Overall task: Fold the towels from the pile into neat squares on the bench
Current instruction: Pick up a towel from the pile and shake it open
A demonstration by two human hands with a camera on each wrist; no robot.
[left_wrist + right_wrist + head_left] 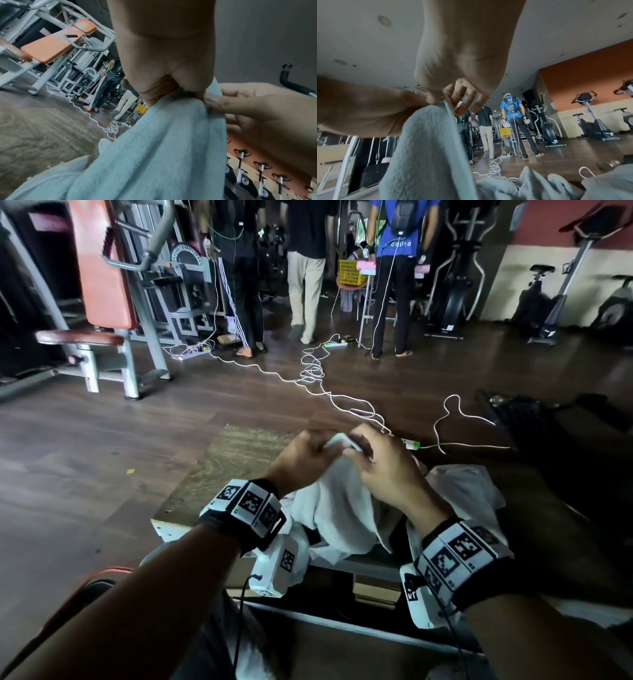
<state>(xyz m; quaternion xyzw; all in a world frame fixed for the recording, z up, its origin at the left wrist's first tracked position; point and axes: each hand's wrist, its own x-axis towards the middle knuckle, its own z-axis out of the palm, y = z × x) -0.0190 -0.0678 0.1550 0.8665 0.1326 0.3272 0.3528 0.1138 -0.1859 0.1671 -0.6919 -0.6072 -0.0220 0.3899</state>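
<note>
A white towel (337, 501) hangs from both my hands above the wooden bench top (236, 460). My left hand (308, 451) pinches its top edge, and my right hand (371, 453) pinches the same edge right beside it. In the left wrist view the towel (154, 155) drapes down from the left hand's fingers (171, 86), with the right hand's fingers (228, 104) touching the hem. In the right wrist view the towel (426, 148) falls from the pinch. More crumpled white towels (469, 491) lie in a pile to the right.
White cables (318, 371) snake over the dark wood floor beyond the bench. A red padded gym machine (102, 285) stands at the far left. Three people (306, 268) stand at the back near a yellow basket (351, 272). Exercise bikes (548, 299) line the right wall.
</note>
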